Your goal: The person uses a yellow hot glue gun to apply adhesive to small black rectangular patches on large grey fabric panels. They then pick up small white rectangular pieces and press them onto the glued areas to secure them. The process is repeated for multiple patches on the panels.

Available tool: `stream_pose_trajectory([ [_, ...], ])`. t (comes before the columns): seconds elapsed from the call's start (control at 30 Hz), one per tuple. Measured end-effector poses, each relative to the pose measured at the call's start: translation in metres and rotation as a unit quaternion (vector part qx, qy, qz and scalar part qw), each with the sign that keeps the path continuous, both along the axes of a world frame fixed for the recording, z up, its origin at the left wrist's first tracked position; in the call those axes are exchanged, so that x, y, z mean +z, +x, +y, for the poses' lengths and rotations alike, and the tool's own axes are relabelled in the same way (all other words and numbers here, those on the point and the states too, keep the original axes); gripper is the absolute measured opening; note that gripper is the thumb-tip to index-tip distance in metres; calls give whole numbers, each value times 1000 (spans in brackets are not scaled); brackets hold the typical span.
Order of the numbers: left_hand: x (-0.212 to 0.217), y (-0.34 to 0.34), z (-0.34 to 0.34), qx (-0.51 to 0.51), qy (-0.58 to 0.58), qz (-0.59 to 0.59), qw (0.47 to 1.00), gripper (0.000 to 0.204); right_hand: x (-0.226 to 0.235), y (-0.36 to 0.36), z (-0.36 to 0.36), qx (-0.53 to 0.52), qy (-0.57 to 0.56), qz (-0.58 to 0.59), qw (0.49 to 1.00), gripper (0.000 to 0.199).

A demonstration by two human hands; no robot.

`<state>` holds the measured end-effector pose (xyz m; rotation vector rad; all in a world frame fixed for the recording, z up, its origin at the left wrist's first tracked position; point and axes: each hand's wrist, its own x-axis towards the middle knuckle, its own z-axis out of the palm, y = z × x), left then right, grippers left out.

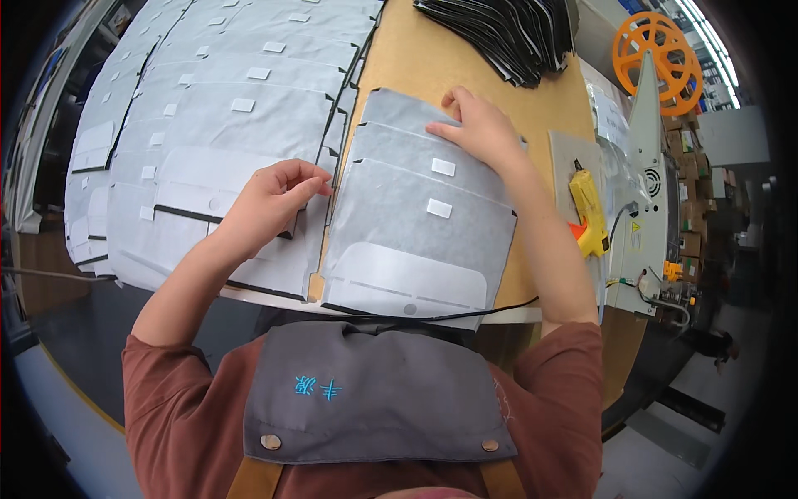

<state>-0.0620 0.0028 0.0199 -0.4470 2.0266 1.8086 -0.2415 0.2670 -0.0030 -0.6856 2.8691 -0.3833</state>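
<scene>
Light grey fabric panels point(378, 200) with black edges lie overlapped in front of me, carrying small white tabs point(439, 208) and a pale rounded pocket piece at the near end. Over their far right part is my right hand point(482, 129), thumb and forefinger apart, with nothing visible between them. To the left, my left hand point(278, 200) hovers by the edge of a wide spread of similar grey panels point(291, 83). Its thumb and fingertips are pinched together; whatever they hold, if anything, is too small to make out.
A stack of black pieces point(507, 37) sits at the table's far end. On the right lie a yellow glue gun point(588, 212) and a pale machine point(644, 183) with an orange reel point(658, 62). A black cable point(449, 316) runs along the wooden table's point(399, 50) near edge.
</scene>
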Motion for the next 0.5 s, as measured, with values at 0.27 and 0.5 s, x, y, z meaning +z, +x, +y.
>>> stream_pose_trajectory([
  [0.27, -27, 0, 0, -7, -79, 123, 989, 55, 20, 12, 33, 139, -271, -50, 951, 18],
  [0.5, -24, 18, 25, -150, -157, 200, 955, 36, 50, 33, 36, 75, -282, -87, 952, 15],
])
